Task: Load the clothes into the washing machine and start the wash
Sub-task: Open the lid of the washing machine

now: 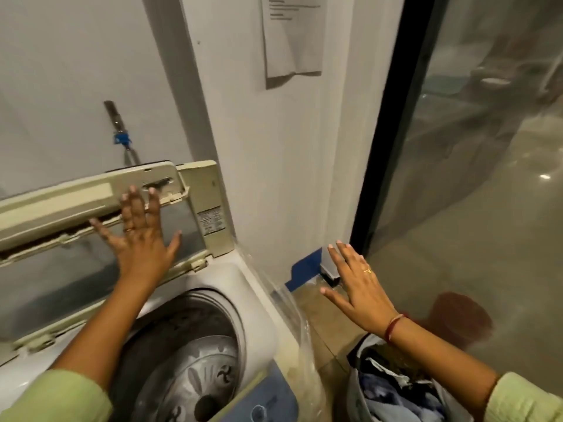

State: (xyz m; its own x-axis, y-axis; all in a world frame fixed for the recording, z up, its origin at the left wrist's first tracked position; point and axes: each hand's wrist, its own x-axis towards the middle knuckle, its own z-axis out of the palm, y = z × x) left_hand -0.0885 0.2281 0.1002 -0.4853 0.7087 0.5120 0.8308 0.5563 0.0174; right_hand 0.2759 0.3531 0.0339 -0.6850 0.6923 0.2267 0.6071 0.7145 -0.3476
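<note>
The clothes point(393, 391) are seen at five o'clock in the view, bundled in a pale bag point(355, 388) that stands on the floor point(323, 312) just beside the washing machine point(259, 303). None of them is seen in the drum point(189, 367), which lies open at seven o'clock with its grey agitator plate exposed. The folding lid point(76, 208) is raised at ten o'clock from the drum, doubled on its hinge. The left hand point(143, 236) is laid flat against the lid, fingers straight and spread, nothing gripped; a ring is worn on one finger. The right hand point(359, 284) is held in the air at three o'clock from the drum, above the bag, palm down with fingers spread and relaxed, nothing held; a ring and a red bangle point(394, 327) are worn.

A blue control panel point(268, 400) is seen at the machine's near edge, and clear plastic film point(292, 318) hangs down its right side. Blue tape point(304, 269) is stuck low on the wall point(274, 162) at four o'clock from the lid. A tap point(120, 132) with a blue fitting is mounted at twelve o'clock above the lid, and a paper sheet point(289, 38) is fixed higher up. A glass door point(487, 178) fills the right side.
</note>
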